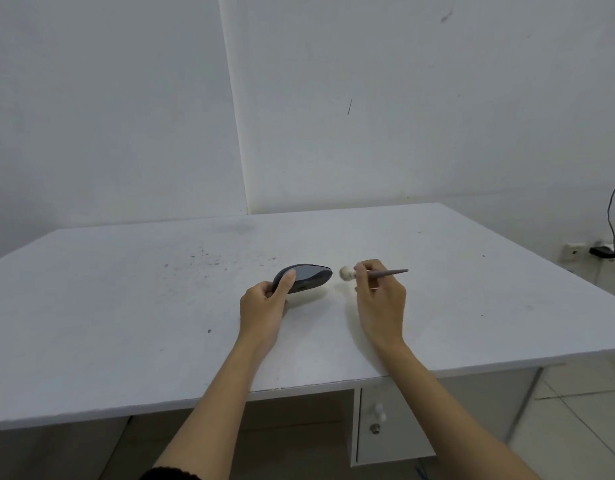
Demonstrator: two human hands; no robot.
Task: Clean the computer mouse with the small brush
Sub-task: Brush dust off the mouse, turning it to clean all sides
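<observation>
A dark grey computer mouse (308, 277) is tilted up off the white desk (126, 306), its near end gripped by my left hand (264, 303), thumb on top. My right hand (380, 296) holds a small brush (385, 272) by its thin purplish handle. The brush's pale round bristle head (347, 273) points left and sits just right of the mouse's far tip, a small gap between them.
The desk has dark specks and smudges near its middle. A drawer with a knob (379, 412) sits below the front edge on the right. A wall socket with a black plug and cable (602, 251) is at the far right. White walls stand behind.
</observation>
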